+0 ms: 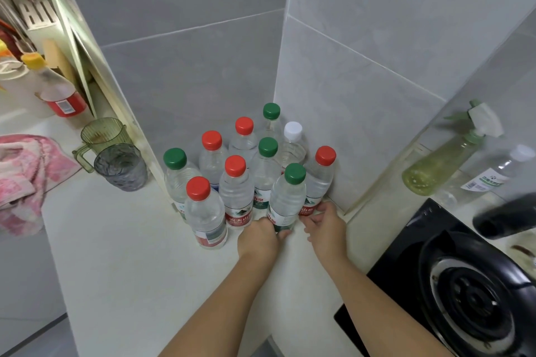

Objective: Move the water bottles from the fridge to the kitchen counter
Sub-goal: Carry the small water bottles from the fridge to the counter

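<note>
Several clear water bottles with red, green and white caps stand clustered in the tiled corner on the white kitchen counter (130, 255). My left hand (259, 238) grips the base of the front green-capped bottle (287, 197), which stands upright on the counter. My right hand (326, 224) lies just to its right, with its fingertips touching the label at the base of the red-capped bottle (319, 180) next to the wall. Another red-capped bottle (204, 211) stands at the front left of the cluster. The fridge is not in view.
A black gas stove (464, 284) lies at the right, with a green spray bottle (443, 162) and a white-capped bottle (499, 174) behind it. At the left are a grey glass (121, 166), a green jug (100, 136) and a pink towel (20, 177).
</note>
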`<act>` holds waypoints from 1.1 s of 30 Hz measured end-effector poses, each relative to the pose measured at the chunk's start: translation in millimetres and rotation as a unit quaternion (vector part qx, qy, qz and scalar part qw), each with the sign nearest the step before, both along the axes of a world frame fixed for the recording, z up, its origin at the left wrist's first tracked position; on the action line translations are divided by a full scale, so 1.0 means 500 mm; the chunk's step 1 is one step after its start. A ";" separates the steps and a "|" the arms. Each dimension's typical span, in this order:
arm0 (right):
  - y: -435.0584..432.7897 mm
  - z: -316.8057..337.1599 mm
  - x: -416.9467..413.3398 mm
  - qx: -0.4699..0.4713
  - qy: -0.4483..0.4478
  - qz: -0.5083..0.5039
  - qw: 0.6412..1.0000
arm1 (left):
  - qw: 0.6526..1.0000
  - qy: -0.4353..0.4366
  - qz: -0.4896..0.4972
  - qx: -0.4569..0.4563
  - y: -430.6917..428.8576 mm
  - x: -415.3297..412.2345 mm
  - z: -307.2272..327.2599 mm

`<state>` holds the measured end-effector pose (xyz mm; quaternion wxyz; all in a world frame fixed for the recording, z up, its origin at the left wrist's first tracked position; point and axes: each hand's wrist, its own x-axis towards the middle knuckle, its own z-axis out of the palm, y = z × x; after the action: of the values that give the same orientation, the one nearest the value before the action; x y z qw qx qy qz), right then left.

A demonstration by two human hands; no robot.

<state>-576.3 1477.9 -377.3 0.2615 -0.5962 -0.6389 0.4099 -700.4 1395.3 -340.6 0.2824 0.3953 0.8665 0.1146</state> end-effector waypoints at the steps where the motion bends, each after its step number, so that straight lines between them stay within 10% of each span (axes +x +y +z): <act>1: 0.003 -0.002 -0.002 0.003 -0.010 0.006 1.000 | 1.000 -0.002 -0.001 -0.004 0.003 0.000 -0.001; 24: -0.083 0.001 -0.036 -0.024 -0.020 0.004 1.000 | 0.991 -0.067 0.111 -0.018 -0.196 -0.084 -0.029; 33: -0.097 -0.001 -0.118 -0.004 -0.020 -0.045 0.999 | 0.947 -0.116 0.189 0.234 -0.193 -0.179 -0.022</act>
<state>-635.1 1429.4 -377.9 0.2646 -0.6334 -0.6149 0.3882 -789.9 1298.9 -351.6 0.2538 0.2636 0.8354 0.4102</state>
